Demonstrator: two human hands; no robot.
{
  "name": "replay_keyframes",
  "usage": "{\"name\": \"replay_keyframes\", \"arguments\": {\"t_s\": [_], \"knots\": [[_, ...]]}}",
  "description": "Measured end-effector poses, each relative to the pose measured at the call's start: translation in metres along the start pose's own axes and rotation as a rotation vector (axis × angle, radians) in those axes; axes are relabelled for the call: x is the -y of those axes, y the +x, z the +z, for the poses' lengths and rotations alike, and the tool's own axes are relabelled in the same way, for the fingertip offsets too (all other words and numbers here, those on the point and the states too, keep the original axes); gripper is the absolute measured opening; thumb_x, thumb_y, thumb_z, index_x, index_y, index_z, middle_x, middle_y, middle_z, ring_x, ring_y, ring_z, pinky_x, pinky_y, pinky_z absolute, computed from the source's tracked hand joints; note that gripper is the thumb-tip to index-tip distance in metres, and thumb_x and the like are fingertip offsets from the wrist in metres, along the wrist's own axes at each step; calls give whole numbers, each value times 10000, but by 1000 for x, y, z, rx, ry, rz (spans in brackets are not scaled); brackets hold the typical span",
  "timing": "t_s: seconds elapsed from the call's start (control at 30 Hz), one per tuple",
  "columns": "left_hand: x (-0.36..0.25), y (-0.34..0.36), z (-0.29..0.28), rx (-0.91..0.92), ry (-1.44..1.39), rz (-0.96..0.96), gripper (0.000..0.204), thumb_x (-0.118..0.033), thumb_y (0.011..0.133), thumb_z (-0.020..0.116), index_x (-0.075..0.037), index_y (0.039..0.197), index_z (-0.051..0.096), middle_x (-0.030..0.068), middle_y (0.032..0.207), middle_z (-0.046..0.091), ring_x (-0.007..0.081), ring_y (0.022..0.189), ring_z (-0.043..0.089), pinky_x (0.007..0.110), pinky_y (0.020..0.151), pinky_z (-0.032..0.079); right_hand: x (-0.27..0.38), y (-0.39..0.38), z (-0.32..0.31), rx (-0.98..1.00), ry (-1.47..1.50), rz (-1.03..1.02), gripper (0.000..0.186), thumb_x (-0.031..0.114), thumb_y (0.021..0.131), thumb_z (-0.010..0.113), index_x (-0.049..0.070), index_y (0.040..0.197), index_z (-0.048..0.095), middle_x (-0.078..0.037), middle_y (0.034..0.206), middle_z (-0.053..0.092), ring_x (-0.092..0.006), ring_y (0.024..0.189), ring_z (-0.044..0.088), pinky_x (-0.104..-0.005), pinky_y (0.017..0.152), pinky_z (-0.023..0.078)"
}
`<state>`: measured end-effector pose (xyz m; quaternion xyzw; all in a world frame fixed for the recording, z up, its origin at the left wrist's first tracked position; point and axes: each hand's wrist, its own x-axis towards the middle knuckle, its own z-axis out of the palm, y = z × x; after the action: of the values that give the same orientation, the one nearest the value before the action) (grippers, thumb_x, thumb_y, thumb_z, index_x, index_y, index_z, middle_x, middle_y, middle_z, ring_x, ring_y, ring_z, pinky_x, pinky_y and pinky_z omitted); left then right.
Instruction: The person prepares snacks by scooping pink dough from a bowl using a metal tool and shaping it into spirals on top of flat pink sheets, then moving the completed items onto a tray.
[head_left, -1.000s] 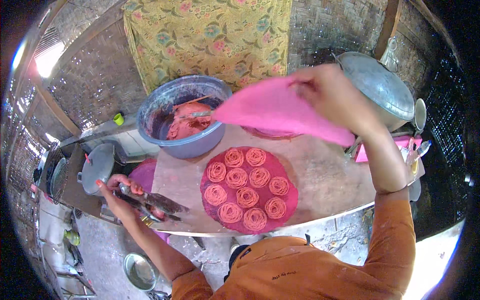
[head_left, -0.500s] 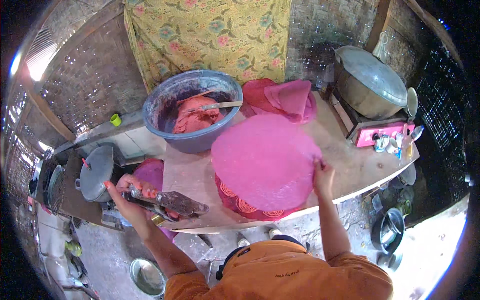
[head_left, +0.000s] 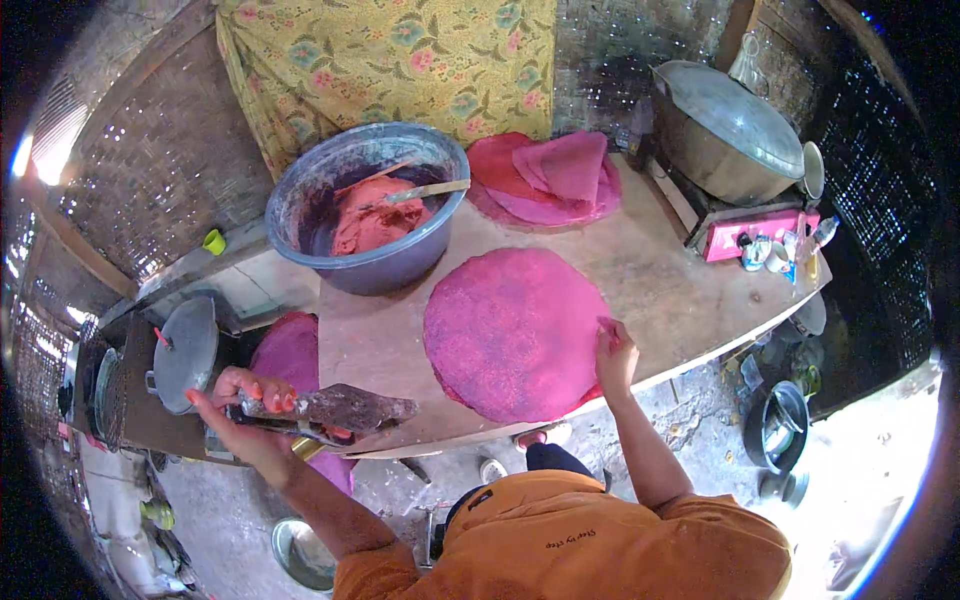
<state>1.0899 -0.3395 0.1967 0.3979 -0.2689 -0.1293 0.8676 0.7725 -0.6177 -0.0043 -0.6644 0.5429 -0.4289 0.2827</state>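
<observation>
My left hand (head_left: 248,400) is closed round the handles of a dark, dough-smeared hand press (head_left: 350,407), held over the table's left front edge. Between finger and thumb my right hand (head_left: 616,358) pinches the right edge of a round pink mesh sheet (head_left: 515,335). That sheet lies nearly flat on the wooden table (head_left: 680,310), over a darker red round whose rim peeps out at the front. What lies beneath is otherwise hidden. Behind it, a large blue-grey basin (head_left: 385,275) contains a mass of red dough (head_left: 370,225) and a wooden-handled scraper (head_left: 435,189).
More pink and red sheets (head_left: 550,185) are piled at the table's back. A big lidded pot (head_left: 730,135) stands on a stove at right, beside a pink tray (head_left: 735,238) with small bottles. Left are another lidded pot (head_left: 187,350) and more pink sheets (head_left: 290,355).
The pink sheet has come down from a raised, tilted position and now covers the swirls of red dough strands. My right hand has lowered with it; the left still holds the press.
</observation>
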Motion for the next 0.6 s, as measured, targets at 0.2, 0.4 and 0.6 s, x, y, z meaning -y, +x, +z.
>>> {"name": "replay_keyframes", "arguments": {"t_s": [0.2, 0.4, 0.6], "knots": [[7, -1, -6, 168, -1, -21, 680, -680, 878, 192, -66, 702, 425, 98, 455, 434, 211, 387, 437, 330, 408, 402, -14, 5, -2, 0, -281, -6, 273, 166, 784, 636, 75, 1038, 598, -137, 921, 598, -342, 871, 588, -431, 733, 471], [-11, 8, 0, 326, -60, -60, 686, -728, 843, 203, -103, 664, 422, 71, 441, 432, 193, 357, 421, 336, 391, 394, 35, 17, -35, -15, -337, -284, 556, 320, 760, 686, 56, 1207, 484, -213, 1111, 511, -358, 1121, 468, -433, 937, 379], [46, 36, 67, 501, -711, -240, 621, -728, 838, 272, -159, 646, 433, -19, 437, 366, 149, 361, 346, 332, 449, 356, 124, 16, -58, 1306, 135, -277, 707, 544, 835, 526, 12, 1287, 414, -189, 1173, 523, -237, 1050, 520, -374, 860, 431]]}}
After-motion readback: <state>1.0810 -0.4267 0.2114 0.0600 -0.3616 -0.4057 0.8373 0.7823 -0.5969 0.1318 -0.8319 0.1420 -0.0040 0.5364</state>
